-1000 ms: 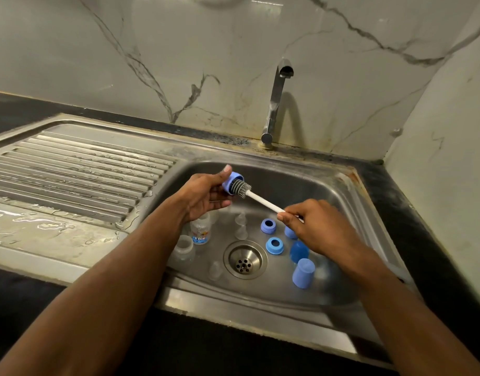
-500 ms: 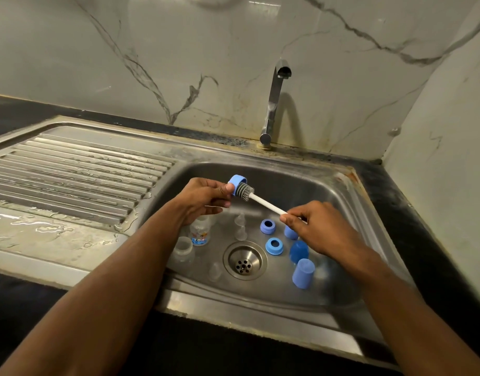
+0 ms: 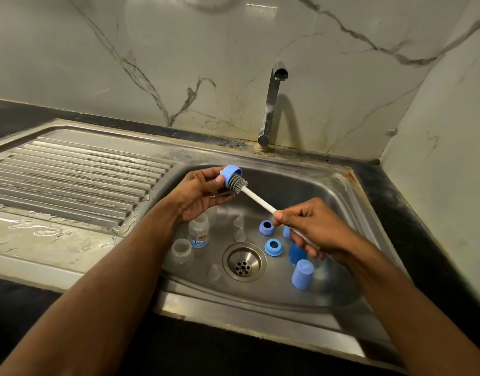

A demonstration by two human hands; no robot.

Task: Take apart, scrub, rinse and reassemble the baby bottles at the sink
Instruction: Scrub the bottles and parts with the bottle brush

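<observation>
From the head camera we look down into a steel sink (image 3: 350, 202) set in a dark bench (image 3: 412, 234). Our left hand (image 3: 198, 195) is raised over the basin at about ten o'clock from the drain (image 3: 243, 262); its fingers (image 3: 214, 173) and thumb are curled round a blue bottle collar (image 3: 231, 173), pinching it at the rim. Our right hand (image 3: 314, 229) sits at about two o'clock from the drain, fingers closed tight on the white handle of a bottle brush (image 3: 256, 198). The brush's grey bristled head is pushed into the open side of the collar, the handle slanting down to the right hand.

On the basin floor, two clear bottles stand upright at nine o'clock from the drain: a printed bottle (image 3: 198, 232) behind and a plain bottle (image 3: 182, 252) in front, near each other. Clear teats (image 3: 239, 229) stand at twelve o'clock, and another clear teat (image 3: 213, 273) at about eight o'clock. A second collar (image 3: 266, 227) lies at one o'clock and a third collar (image 3: 273, 246) just at two o'clock, both with the hole upward. A pale blue cap (image 3: 302, 274) stands mouth down at four o'clock, with a darker blue cap (image 3: 298, 253) just behind it, partly hidden by the right hand.

The tap (image 3: 271, 104) rises at twelve o'clock against the marble wall (image 3: 152, 50); we see no water running from it. The ribbed drainboard (image 3: 70, 180) at nine o'clock carries pools of water along its near edge.
</observation>
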